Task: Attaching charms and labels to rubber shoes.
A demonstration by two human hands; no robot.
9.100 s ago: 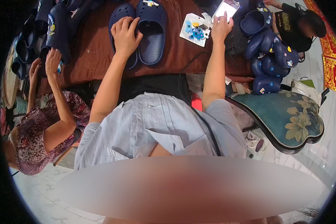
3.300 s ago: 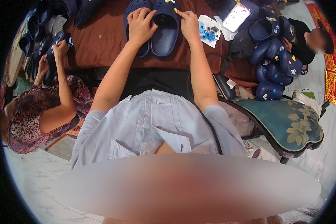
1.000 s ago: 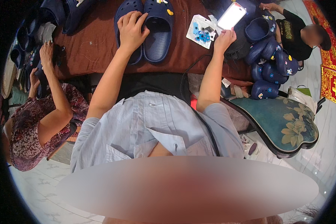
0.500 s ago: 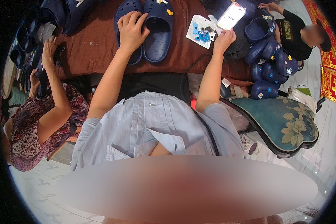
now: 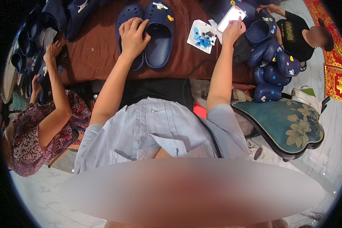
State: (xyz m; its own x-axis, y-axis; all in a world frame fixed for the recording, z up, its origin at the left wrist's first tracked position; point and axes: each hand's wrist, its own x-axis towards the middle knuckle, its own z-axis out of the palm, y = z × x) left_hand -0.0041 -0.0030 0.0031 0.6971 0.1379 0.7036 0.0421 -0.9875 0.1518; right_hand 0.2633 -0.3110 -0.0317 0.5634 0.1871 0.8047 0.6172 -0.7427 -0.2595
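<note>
Okay, two navy clogs [image 5: 158, 47] lie side by side on the brown-covered worktop [image 5: 182, 64], openings toward us, and two charms sit on the right one: a white figure [image 5: 160, 5] and a yellow piece [image 5: 170, 18]. The left hand [image 5: 133, 40] has its fingers bent over the left clog, thumb toward the right; I can't tell whether it's gripping. Over to the right hand [image 5: 233, 30], fingers bent at one lit phone [image 5: 228, 18]; whether they're clamped on anything, I can't tell from here. One clear packet [image 5: 200, 25] lies between clogs and phone, several blue bits inside, too jumbled to count. Beyond, at least six decorated clogs [image 5: 268, 92] are heaped up. And two other people: one in a patterned top [image 5: 38, 129], two hands among more clogs, and one in a black shirt [image 5: 295, 32]. One flowered teal chair [image 5: 269, 117] stands nearby.
</note>
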